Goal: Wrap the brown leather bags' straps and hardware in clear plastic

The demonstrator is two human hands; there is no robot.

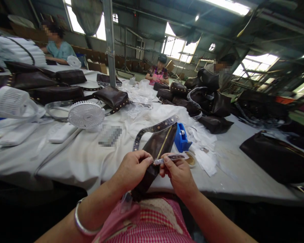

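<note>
A dark brown handbag (155,143) with a gold zipper lies at the table's front edge, leaning against my lap. My left hand (134,168) is closed in a pinch at the zipper's near end; whatever its fingertips hold is too small to make out. Close beside it, my right hand (178,172) grips a narrow strap (176,157) wrapped in clear plastic, its tip reaching my left fingertips. The bag's studded shoulder strap (154,128), also in plastic, curves behind the bag. Right of the bag stands a blue tape dispenser (182,140), with a tape roll (192,158) nearer me.
White fans (86,114) stand on the left of the cloth-covered table (91,162). Dark bags are piled at the left, the back and the right (278,155). Crumpled plastic wrap (139,94) lies mid-table. A metal post (109,44) rises there, and several people work beyond.
</note>
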